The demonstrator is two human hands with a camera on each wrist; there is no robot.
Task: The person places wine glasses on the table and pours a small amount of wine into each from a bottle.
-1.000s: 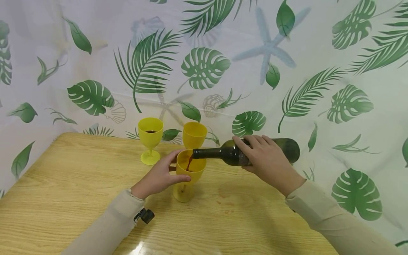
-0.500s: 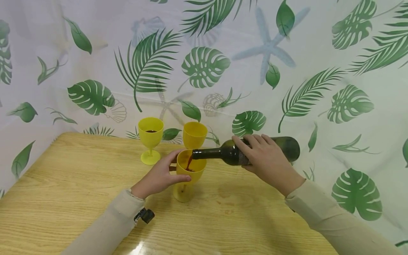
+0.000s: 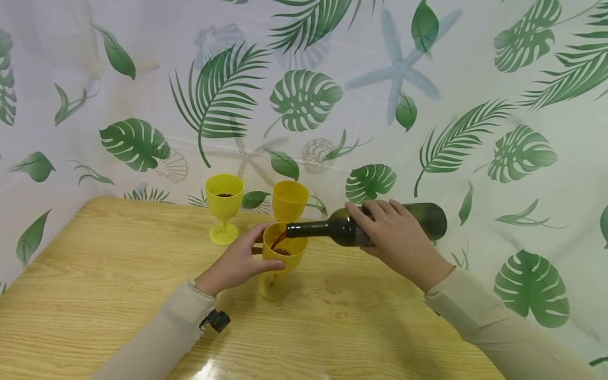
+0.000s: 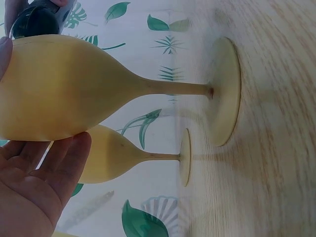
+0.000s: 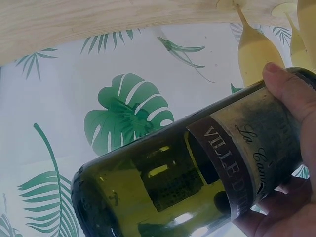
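Observation:
My right hand [image 3: 398, 237] grips a dark green wine bottle [image 3: 344, 226] by its body, tipped nearly level with the neck pointing left. Its mouth lies over the rim of a yellow goblet [image 3: 295, 258], and a thin dark red stream runs down into it. A small pool of red liquid shows inside. Around the goblet's bowl curl the thumb and fingers of my left hand [image 3: 239, 261]; its foot stands on the table in the left wrist view. A label is visible on the bottle [image 5: 163, 182] in the right wrist view.
Behind the held goblet stands a second yellow goblet [image 3: 290, 199]. Further left a third goblet [image 3: 224, 203] holds some dark liquid. All stand on a wooden table [image 3: 119, 274], backed by a white curtain [image 3: 332, 148] printed with green leaves.
The stream falls further left inside the goblet, and the pool in it looks slightly larger. Both hands and the bottle have hardly moved.

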